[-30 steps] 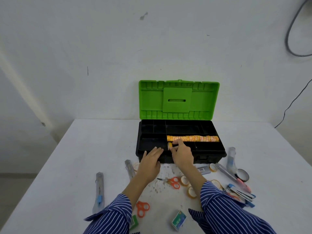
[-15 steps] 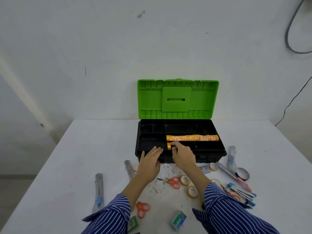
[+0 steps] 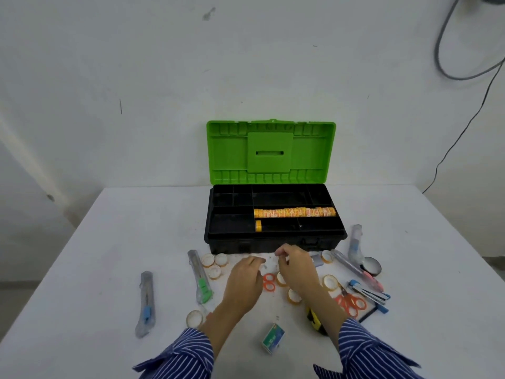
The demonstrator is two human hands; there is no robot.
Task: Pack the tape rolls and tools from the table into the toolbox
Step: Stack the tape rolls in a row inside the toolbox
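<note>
Toolbox (image 3: 274, 236) sits open at the desk's far side, both hands (image 3: 269, 272) loose and empty over scattered tape rolls (image 3: 214, 265). Grabbing carelessly could roll tape off the desk.

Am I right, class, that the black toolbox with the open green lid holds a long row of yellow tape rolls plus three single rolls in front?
Not quite. The black toolbox holds the long row of yellow tape rolls, but only one single yellow roll sits in front, as the head view shows.
</note>
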